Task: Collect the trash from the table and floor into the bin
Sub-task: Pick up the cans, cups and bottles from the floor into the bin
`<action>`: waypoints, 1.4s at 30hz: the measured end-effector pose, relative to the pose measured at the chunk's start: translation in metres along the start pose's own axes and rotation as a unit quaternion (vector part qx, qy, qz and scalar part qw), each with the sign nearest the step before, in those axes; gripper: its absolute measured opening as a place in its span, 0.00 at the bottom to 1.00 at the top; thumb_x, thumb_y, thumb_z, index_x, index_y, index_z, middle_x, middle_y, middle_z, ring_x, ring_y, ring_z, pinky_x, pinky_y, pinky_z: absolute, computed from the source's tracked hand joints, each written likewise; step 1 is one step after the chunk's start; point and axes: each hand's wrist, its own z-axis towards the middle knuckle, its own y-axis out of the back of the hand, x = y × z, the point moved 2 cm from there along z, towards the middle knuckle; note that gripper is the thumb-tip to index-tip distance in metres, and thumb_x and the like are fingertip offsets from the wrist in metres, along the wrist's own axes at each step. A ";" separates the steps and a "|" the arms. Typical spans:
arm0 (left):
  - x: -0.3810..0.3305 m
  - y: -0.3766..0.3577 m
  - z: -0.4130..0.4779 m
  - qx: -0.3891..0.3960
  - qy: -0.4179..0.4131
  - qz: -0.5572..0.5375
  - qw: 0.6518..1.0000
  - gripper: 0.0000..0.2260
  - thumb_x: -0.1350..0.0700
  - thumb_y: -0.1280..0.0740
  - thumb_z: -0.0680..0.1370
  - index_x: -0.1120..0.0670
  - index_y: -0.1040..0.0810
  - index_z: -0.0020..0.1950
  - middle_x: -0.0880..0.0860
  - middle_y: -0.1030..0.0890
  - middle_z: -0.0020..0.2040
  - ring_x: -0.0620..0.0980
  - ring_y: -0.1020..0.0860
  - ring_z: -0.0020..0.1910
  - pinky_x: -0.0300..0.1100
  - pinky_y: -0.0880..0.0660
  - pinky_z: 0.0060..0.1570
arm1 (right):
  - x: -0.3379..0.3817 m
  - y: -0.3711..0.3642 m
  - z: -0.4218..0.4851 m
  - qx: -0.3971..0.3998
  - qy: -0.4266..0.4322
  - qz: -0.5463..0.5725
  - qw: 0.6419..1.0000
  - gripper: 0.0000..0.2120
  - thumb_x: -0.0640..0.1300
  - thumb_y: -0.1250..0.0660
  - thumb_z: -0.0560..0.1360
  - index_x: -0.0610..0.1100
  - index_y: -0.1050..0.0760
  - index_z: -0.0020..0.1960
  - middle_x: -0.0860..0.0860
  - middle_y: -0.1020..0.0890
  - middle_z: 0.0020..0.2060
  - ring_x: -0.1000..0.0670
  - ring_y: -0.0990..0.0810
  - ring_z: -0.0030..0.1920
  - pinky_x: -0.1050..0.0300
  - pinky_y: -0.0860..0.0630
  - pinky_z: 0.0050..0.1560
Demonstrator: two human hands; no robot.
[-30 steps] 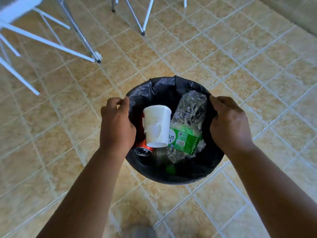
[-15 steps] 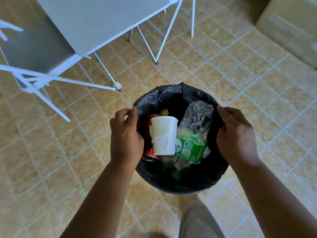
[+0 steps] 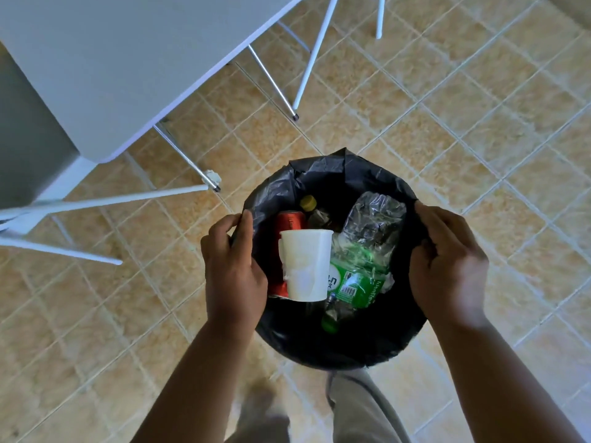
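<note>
A round bin lined with a black bag [image 3: 345, 346] is held up above the tiled floor. My left hand [image 3: 235, 270] grips its left rim and my right hand [image 3: 447, 266] grips its right rim. Inside lie a white paper cup [image 3: 307, 263], a crushed clear bottle with a green label [image 3: 361, 251], a red can [image 3: 289, 220] and a dark bottle with a yellow cap [image 3: 308, 203].
A white folding table [image 3: 121, 59] fills the upper left, its white and metal legs [image 3: 188, 164] reaching the floor close to the bin. A grey chair seat [image 3: 28, 148] sits at the far left. My trouser leg [image 3: 361, 407] shows below the bin.
The view has risen and shifted toward the table, which now fills the upper left. Both hands keep their grip on the bin's rim, and the yellow-capped bottle has come into sight.
</note>
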 end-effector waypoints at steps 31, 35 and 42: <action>0.171 -0.307 0.315 -0.042 -0.120 -0.040 0.991 0.24 0.68 0.38 0.70 0.62 0.25 0.67 0.62 0.26 0.61 0.61 0.26 0.59 0.41 0.33 0.61 | -0.119 -0.343 0.198 -0.064 0.064 -0.087 0.992 0.26 0.32 0.34 0.68 0.37 0.25 0.67 0.40 0.22 0.57 0.40 0.20 0.51 0.67 0.32 0.51; 0.175 -0.306 0.317 -0.035 -0.110 -0.049 0.992 0.24 0.68 0.38 0.71 0.62 0.26 0.68 0.60 0.26 0.61 0.60 0.26 0.60 0.41 0.32 0.60 | -0.110 -0.349 0.199 -0.044 0.054 -0.092 0.993 0.26 0.36 0.34 0.71 0.38 0.27 0.69 0.41 0.24 0.61 0.41 0.21 0.53 0.56 0.25 0.52; 0.190 -0.295 0.324 -0.041 -0.092 -0.037 0.994 0.24 0.71 0.38 0.71 0.63 0.25 0.67 0.60 0.26 0.62 0.58 0.25 0.60 0.29 0.39 0.58 | -0.092 -0.360 0.206 -0.027 0.091 -0.084 0.992 0.25 0.41 0.36 0.73 0.40 0.28 0.70 0.43 0.30 0.72 0.38 0.24 0.64 0.45 0.25 0.62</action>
